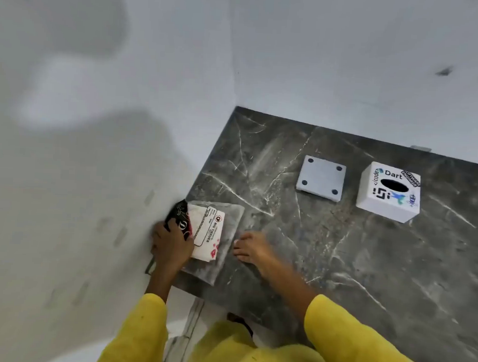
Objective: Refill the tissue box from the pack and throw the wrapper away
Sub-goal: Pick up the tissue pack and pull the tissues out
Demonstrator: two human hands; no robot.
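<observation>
A tissue pack (206,231) in a white, black and red wrapper lies at the near left corner of the dark marble counter (339,255), on a clear plastic sheet (230,216). My left hand (170,246) grips the pack's left end at the counter's edge. My right hand (252,249) rests flat on the counter just right of the pack, fingers spread, holding nothing. The white tissue box (388,191), covered in stickers and with a dark oval slot on top, stands at the far right. Its grey base plate (321,178) with dark feet lies to its left.
White walls meet in a corner behind and to the left of the counter. The counter's front edge runs just above my yellow sleeves (349,333). A white floor shows below the left edge.
</observation>
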